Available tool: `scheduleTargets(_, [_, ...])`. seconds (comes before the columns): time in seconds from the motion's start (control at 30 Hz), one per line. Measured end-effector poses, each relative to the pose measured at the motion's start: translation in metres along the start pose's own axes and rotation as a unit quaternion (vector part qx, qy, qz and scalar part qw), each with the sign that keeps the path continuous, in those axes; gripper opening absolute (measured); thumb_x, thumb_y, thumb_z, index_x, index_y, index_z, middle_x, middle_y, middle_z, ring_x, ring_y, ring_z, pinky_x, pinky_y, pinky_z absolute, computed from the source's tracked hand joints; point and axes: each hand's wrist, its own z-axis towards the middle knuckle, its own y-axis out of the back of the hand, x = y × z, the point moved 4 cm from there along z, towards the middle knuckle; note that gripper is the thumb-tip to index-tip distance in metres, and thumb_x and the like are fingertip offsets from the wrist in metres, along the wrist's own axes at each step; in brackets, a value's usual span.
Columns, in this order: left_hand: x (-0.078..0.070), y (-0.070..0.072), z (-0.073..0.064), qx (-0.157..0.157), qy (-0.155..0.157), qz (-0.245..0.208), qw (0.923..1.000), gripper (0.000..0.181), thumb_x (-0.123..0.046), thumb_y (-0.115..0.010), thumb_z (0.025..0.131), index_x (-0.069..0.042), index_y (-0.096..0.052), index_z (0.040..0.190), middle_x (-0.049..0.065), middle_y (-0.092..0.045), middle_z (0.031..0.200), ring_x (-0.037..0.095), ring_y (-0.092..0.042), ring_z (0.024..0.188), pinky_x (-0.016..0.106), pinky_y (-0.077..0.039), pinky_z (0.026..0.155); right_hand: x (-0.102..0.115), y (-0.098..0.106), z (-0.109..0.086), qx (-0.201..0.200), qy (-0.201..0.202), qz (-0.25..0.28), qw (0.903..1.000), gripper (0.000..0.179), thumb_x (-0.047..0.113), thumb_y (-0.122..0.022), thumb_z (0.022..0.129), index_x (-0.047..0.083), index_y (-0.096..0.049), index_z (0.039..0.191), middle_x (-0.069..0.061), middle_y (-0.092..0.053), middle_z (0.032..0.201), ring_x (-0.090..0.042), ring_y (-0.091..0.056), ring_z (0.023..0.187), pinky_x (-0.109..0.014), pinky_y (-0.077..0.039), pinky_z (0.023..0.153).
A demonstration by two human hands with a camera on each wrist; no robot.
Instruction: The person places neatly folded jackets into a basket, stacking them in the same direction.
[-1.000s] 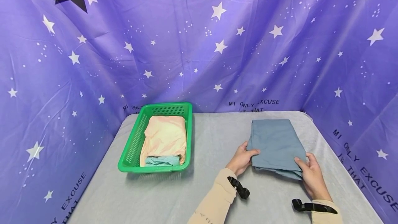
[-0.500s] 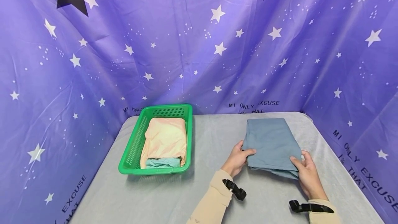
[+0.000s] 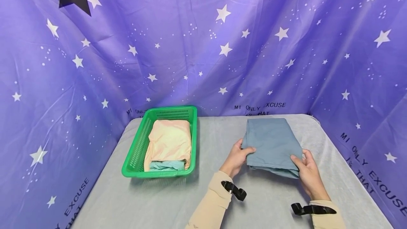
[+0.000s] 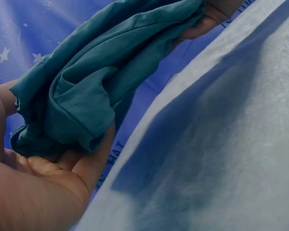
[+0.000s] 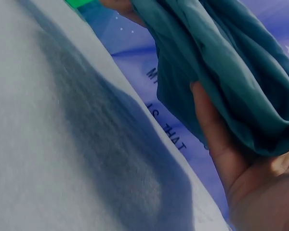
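Observation:
A folded blue-grey piece of cloth (image 3: 271, 142), perhaps a garment, is held up between both hands over the right part of the table. My left hand (image 3: 236, 158) grips its near left edge, thumb on top and fingers underneath. At the near right corner, my right hand (image 3: 307, 170) pinches it the same way. Both wrist views show layered folds along the near edge of the cloth (image 4: 86, 96), raised off the table with a shadow below. In the right wrist view, fingers of the right hand (image 5: 231, 178) support the cloth (image 5: 221, 72) from beneath.
A green plastic basket (image 3: 128, 165) stands on the left of the grey-covered table (image 3: 219, 133). Inside lie a folded peach cloth (image 3: 171, 139) and a teal cloth (image 3: 166, 165) at its near end. A purple star-patterned curtain (image 3: 184, 56) surrounds the table's back and sides.
Both hands have moved left with the folded blue-grey cloth, slightly toward the back. Their hold on it looks the same. The basket and its contents stay in place.

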Motion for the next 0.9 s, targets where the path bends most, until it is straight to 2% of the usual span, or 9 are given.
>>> scheduleTargets(0.17, [-0.011,0.006,-0.004,-0.003,-0.004,0.023,0.9997,0.041,-0.010,-0.069,0.094,-0.020,-0.061,0.132,-0.002,-0.069,0.101,0.010,-0.066,0.080,0.026,-0.057,0.068,0.005,-0.009,0.004,0.010,-0.005,-0.019,0.9998,0.020,0.006,-0.052,0.106,0.018,-0.047,0.121,0.012,-0.073,0.094,-0.003,-0.071,0.077,-0.021,-0.058,0.064])
scheduleTargets(0.33, [-0.022,0.011,-0.008,-0.017,-0.014,0.033,0.9992,0.042,-0.011,-0.069,0.093,-0.014,-0.060,0.133,0.002,-0.070,0.105,0.012,-0.067,0.082,0.027,-0.058,0.070,0.012,-0.019,0.007,0.027,-0.001,-0.016,0.9995,0.020,0.006,-0.052,0.106,0.017,-0.047,0.122,0.011,-0.073,0.096,-0.004,-0.072,0.078,-0.022,-0.059,0.064])
scheduleTargets(0.5, [-0.034,0.016,-0.013,-0.032,-0.026,0.031,0.9987,0.043,-0.009,-0.070,0.090,-0.010,-0.060,0.131,0.002,-0.069,0.104,0.012,-0.068,0.084,0.027,-0.059,0.071,0.017,-0.032,0.010,0.037,0.004,-0.011,0.9992,0.020,0.005,-0.051,0.106,0.013,-0.045,0.123,0.010,-0.073,0.097,-0.005,-0.072,0.079,-0.022,-0.058,0.065])
scheduleTargets(0.7, [-0.047,0.024,-0.020,-0.046,-0.036,0.029,0.9978,0.044,-0.006,-0.069,0.089,-0.007,-0.059,0.132,0.003,-0.068,0.103,0.012,-0.067,0.083,0.027,-0.059,0.071,0.021,-0.045,0.012,0.048,0.003,-0.033,0.9983,0.020,0.007,-0.052,0.106,0.012,-0.045,0.124,0.011,-0.072,0.097,-0.004,-0.071,0.079,-0.022,-0.058,0.066])
scheduleTargets(0.9, [-0.061,0.032,-0.028,-0.043,-0.042,0.032,0.9977,0.048,-0.005,-0.067,0.091,-0.009,-0.057,0.138,0.005,-0.068,0.109,0.013,-0.067,0.087,0.028,-0.059,0.074,0.024,-0.058,0.016,0.058,0.002,-0.047,0.9972,0.018,0.011,-0.053,0.107,0.015,-0.046,0.123,0.011,-0.071,0.096,-0.003,-0.070,0.081,-0.021,-0.057,0.067])
